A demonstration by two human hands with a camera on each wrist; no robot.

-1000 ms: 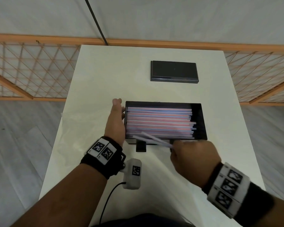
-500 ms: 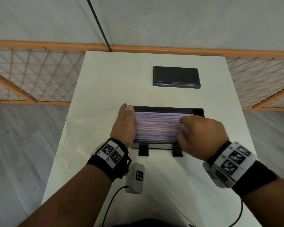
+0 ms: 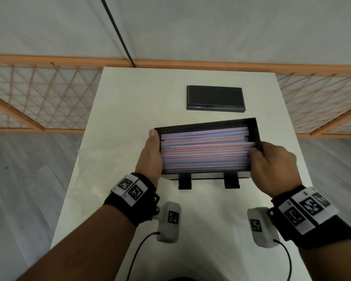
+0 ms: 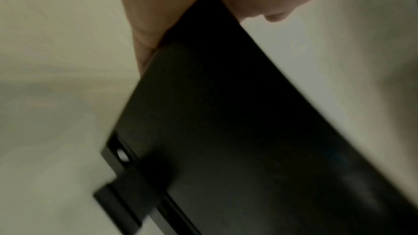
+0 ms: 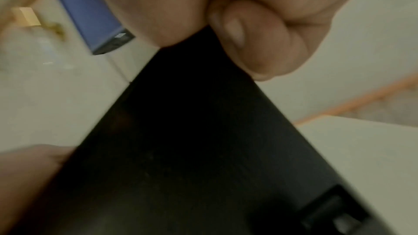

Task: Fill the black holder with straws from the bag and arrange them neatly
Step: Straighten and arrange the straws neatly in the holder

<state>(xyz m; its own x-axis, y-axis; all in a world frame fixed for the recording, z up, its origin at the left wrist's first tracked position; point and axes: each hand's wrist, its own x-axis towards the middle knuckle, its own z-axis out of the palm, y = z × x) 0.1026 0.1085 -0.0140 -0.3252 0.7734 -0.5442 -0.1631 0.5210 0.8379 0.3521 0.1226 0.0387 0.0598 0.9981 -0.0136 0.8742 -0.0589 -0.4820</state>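
Over on the left edge of the white table, the left hand is clamped on the left end of the black holder, thumb lying along the rim up top; the left wrist view shows the other fingers curled under the holder's dark underside. So that hand is wrapped round the holder's end, no question.

Moving to the middle: the holder is up off the table, held between both hands, tilted so its right end rides higher than its left. Inside, the straws lie lengthwise in a packed stack of pink, blue and white, filling it almost wall to wall. 2 black feet stick out along the near edge. Beyond it, farther back on the table, a flat black lid lies on its own, well apart from the holder.

Now the right side: the right hand grips the holder's right end, thumb pressing down on the straw tips by the wall, fingers curled tight beneath the base in the right wrist view. That same close view shows a blue bar-shaped thing beside the knuckles; what it is I cannot tell.

Behind the table runs an orange lattice fence.
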